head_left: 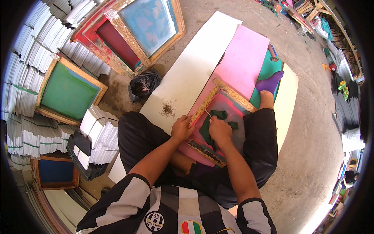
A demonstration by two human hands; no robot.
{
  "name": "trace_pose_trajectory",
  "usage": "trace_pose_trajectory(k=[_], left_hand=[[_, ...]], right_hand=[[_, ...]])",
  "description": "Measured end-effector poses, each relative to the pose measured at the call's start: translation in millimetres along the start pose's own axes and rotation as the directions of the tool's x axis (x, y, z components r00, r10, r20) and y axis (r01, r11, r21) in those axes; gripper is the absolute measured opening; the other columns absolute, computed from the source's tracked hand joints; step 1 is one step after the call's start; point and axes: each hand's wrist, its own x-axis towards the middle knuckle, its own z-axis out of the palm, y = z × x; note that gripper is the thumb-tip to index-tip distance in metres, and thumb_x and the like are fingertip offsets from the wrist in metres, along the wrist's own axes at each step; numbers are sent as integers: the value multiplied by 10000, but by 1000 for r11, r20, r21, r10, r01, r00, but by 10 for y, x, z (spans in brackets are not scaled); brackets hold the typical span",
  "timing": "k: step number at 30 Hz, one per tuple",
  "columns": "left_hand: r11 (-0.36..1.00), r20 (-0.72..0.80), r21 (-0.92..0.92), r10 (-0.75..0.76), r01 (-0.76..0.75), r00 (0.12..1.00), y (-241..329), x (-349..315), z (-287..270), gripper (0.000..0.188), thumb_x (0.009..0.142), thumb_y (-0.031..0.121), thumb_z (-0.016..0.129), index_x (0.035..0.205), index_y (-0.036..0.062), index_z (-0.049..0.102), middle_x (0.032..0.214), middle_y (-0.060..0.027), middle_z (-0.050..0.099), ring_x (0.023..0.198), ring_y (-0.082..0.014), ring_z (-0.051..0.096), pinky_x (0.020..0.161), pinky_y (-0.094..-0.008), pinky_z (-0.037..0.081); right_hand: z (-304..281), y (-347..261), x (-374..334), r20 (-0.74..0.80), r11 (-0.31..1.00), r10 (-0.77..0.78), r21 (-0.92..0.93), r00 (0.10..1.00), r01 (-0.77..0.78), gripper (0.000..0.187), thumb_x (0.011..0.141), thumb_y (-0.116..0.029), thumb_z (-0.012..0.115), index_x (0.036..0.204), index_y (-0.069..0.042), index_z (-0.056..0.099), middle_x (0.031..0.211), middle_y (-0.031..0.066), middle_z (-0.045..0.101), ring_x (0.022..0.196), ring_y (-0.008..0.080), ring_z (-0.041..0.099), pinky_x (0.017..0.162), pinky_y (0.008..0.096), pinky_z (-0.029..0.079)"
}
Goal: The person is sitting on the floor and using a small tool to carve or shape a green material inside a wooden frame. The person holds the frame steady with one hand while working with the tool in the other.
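Note:
A wooden-framed printing screen (236, 102) lies tilted across my lap, its mesh stained pink and grey. My left hand (182, 128) is closed around the left wooden bar of the frame. In my right hand (220, 129) is a tool with a thin metal shaft (208, 113); its tip meets the inner edge of that same bar, and its handle is hidden in my fist. Under my right hand a dark green patch (204, 129) shows on the mesh; whether it is cloth or print I cannot tell. Left of the frame lies a heap of small, thin brown bits (168, 109).
White (194, 58), pink (241, 58) and green sheets cover the floor ahead, with a hammer (273, 53) at the far right. A black plastic bag (144, 85) stands left. More framed screens (150, 25) lean against stacked white sheets (33, 50).

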Motion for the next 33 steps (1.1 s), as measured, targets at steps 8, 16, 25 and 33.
trace_pose_trajectory(k=[8, 16, 25, 33], left_hand=[[1000, -24, 1, 21, -21, 1000, -2, -11, 24, 519, 828, 282, 778, 1291, 66, 691, 1124, -120, 674, 1033, -349, 669, 882, -447, 562], [999, -27, 35, 20, -19, 999, 40, -16, -14, 509, 826, 281, 778, 1275, 57, 687, 1112, -133, 667, 1023, -358, 664, 876, -457, 560], [1000, -29, 26, 19, -18, 999, 58, 3, -7, 503, 824, 281, 778, 1271, 71, 682, 1101, -129, 672, 1013, -361, 669, 860, -466, 566], [999, -7, 35, -3, 4, 1000, -16, -35, -1, 505, 827, 283, 771, 1279, 73, 684, 1101, -117, 672, 1017, -347, 675, 861, -459, 569]], right_hand=[[87, -156, 7, 1, 995, 32, -97, 999, -32, 326, 1094, -304, 445, 1190, -39, 609, 932, 246, 746, 879, 446, 745, 755, 597, 572], [4, -117, -39, 94, 999, 51, -21, 994, -49, 340, 1091, -301, 454, 1247, -49, 619, 1002, 257, 743, 977, 454, 735, 848, 593, 565], [177, 96, 45, -22, 999, -36, -30, 999, 35, 326, 1071, -342, 515, 1239, -81, 613, 927, 266, 737, 876, 487, 719, 775, 615, 557], [149, 107, 78, -5, 983, -45, 180, 999, 45, 346, 1057, -348, 539, 1224, -77, 674, 1004, 257, 735, 963, 477, 703, 847, 583, 548]])
